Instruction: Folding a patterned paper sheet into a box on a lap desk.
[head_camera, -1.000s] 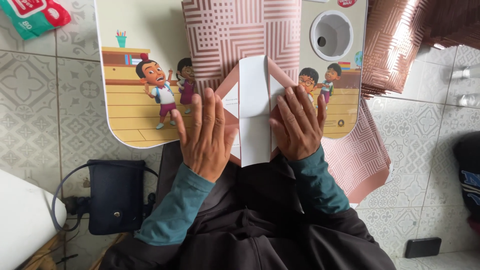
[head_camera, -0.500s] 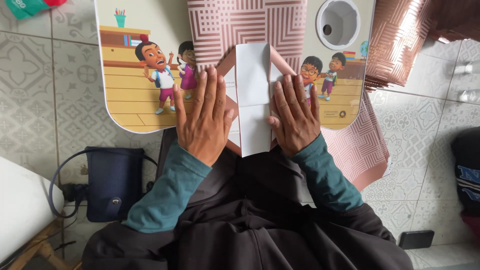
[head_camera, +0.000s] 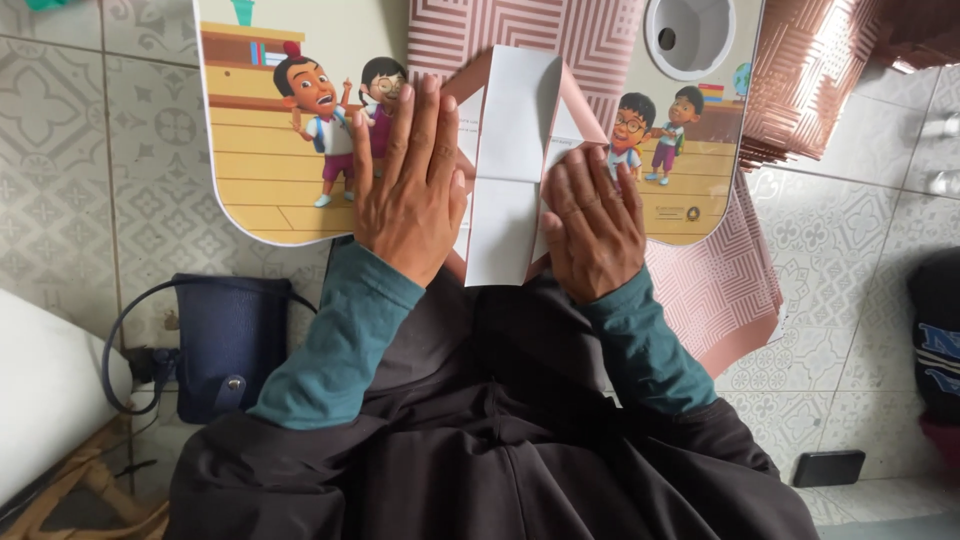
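Paper (head_camera: 515, 170), folded white-side-up, lies on a cartoon lap desk (head_camera: 270, 190); left hand (head_camera: 408, 190) and right hand (head_camera: 593, 225) press it flat, open-palmed, gripping nothing.

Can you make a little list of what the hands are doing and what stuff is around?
Left hand: flat, pressing the folded paper
Right hand: flat, pressing the paper's other side
Paper: white inside, pink patterned outside, folded flaps
Under paper: cartoon lap desk
Beside desk: pink paper stack
Floor: patterned tiles, dark blue bag, black phone
Sleeves: teal
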